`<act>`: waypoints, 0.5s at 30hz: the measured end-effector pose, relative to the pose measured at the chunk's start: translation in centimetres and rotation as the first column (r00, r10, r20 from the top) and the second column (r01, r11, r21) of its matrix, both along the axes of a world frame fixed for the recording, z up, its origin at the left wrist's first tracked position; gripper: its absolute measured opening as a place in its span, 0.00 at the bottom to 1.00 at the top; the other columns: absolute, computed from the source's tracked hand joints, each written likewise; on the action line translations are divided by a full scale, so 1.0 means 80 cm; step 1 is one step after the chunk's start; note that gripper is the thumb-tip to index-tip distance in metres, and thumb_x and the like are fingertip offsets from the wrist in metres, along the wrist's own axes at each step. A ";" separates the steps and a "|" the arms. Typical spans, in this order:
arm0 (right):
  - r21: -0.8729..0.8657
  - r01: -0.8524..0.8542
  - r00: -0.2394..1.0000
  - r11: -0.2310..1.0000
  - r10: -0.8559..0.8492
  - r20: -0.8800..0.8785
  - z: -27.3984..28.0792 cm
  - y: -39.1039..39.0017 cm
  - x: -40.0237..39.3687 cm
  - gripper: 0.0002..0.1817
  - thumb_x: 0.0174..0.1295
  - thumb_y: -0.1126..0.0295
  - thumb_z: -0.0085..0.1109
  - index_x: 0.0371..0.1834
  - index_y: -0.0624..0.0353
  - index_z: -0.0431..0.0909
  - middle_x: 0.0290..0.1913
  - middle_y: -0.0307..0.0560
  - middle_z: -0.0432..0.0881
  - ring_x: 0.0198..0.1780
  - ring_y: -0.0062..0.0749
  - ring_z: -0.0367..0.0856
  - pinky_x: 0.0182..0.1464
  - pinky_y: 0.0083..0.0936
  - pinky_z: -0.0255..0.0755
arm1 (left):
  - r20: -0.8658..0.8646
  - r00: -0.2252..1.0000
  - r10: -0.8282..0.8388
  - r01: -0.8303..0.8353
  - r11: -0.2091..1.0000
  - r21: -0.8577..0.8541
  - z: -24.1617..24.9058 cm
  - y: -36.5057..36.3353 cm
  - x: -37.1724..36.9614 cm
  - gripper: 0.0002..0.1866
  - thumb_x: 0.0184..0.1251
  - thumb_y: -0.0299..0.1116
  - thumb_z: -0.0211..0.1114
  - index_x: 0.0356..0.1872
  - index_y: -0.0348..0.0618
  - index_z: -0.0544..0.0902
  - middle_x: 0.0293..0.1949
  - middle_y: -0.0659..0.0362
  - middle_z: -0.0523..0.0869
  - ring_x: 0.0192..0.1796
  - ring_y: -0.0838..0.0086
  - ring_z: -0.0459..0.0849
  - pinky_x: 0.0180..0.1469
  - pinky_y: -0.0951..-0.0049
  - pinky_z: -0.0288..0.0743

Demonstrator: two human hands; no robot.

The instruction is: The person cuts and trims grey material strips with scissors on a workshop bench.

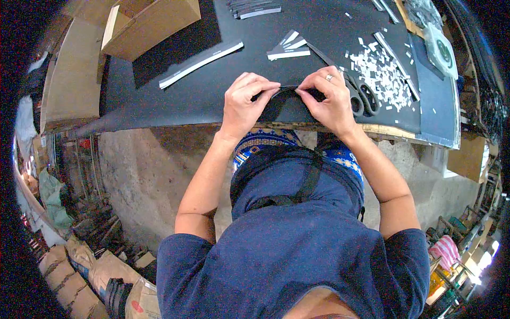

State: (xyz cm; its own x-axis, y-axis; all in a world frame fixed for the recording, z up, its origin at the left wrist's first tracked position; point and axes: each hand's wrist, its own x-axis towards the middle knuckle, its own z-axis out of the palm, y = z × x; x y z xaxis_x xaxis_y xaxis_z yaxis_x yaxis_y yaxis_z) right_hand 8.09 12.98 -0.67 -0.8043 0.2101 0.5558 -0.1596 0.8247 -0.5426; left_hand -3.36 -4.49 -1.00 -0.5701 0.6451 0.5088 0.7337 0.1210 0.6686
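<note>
My left hand (243, 102) and my right hand (330, 101) are raised at the near edge of the black-topped table (175, 109). Both pinch, thumb against fingers, the ends of a thin black strip (288, 87) that bows slightly between them. Its exact kind is hard to make out. Right beside my right hand lie scissors (368, 100) with dark handles, their blades partly hidden by the hand. Beyond my hands, black strips with white labelled edges (289, 53) lie fanned out. A longer bundle of similar strips (202, 65) rests to the left.
Many small white cut pieces (385, 80) are scattered at the right, with a long strip (396, 66) across them. An open cardboard box (151, 32) stands at the back left. More strips (257, 10) lie at the far edge. A clear plastic-wrapped roll (440, 50) sits far right.
</note>
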 end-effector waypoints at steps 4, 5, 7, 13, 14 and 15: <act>0.009 0.001 1.000 1.000 -0.001 0.002 0.001 0.000 -0.001 0.09 0.43 0.74 0.71 0.26 0.52 0.80 0.31 0.37 0.80 0.43 0.36 0.75 0.44 0.34 0.65 | -0.001 1.000 -0.003 0.003 1.000 0.002 -0.001 0.000 -0.001 0.08 0.50 0.22 0.72 0.33 0.43 0.89 0.31 0.59 0.87 0.36 0.71 0.84 0.39 0.74 0.76; 0.012 -0.002 1.000 1.000 0.002 0.002 0.002 0.000 -0.001 0.09 0.43 0.74 0.71 0.25 0.52 0.79 0.31 0.37 0.80 0.43 0.36 0.75 0.44 0.34 0.65 | -0.002 1.000 -0.003 0.003 1.000 0.004 -0.001 0.000 -0.001 0.08 0.50 0.22 0.72 0.33 0.43 0.89 0.31 0.59 0.87 0.36 0.71 0.84 0.39 0.74 0.76; 0.022 -0.010 1.000 1.000 0.009 0.003 0.003 0.000 -0.001 0.09 0.44 0.74 0.71 0.26 0.52 0.79 0.31 0.37 0.80 0.43 0.37 0.75 0.44 0.34 0.64 | -0.003 1.000 -0.002 0.002 1.000 0.006 -0.001 0.000 -0.001 0.08 0.50 0.22 0.72 0.33 0.43 0.89 0.31 0.59 0.87 0.36 0.71 0.84 0.39 0.74 0.76; 0.054 -0.022 1.000 0.998 0.021 0.017 0.006 0.001 -0.001 0.09 0.44 0.74 0.71 0.26 0.52 0.79 0.33 0.37 0.80 0.43 0.36 0.75 0.44 0.34 0.64 | 0.005 1.000 -0.003 0.003 1.000 0.011 0.000 0.000 0.000 0.08 0.51 0.21 0.71 0.33 0.42 0.89 0.31 0.59 0.87 0.36 0.71 0.84 0.39 0.73 0.76; 0.063 -0.021 1.000 0.998 0.019 0.020 0.007 0.001 -0.001 0.09 0.44 0.74 0.70 0.26 0.52 0.79 0.33 0.37 0.80 0.43 0.36 0.75 0.44 0.34 0.64 | -0.001 1.000 -0.008 0.008 1.000 0.013 -0.001 0.000 -0.001 0.08 0.51 0.21 0.71 0.33 0.42 0.89 0.31 0.59 0.87 0.36 0.71 0.84 0.39 0.73 0.76; 0.063 -0.021 1.000 0.998 0.020 0.020 0.007 0.001 -0.001 0.09 0.44 0.74 0.70 0.26 0.52 0.79 0.33 0.37 0.80 0.43 0.36 0.75 0.44 0.34 0.64 | -0.007 1.000 -0.013 0.013 1.000 0.015 -0.001 0.000 -0.001 0.08 0.51 0.21 0.71 0.33 0.42 0.89 0.31 0.59 0.87 0.36 0.71 0.84 0.39 0.73 0.76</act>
State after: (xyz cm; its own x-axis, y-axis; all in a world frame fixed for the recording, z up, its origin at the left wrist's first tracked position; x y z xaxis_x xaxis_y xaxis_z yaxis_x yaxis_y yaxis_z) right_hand 7.98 13.04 -0.10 -0.8189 0.1589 0.5515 -0.1664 0.8540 -0.4930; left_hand -3.46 -4.51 -1.07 -0.5581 0.6447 0.5224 0.7398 0.1014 0.6652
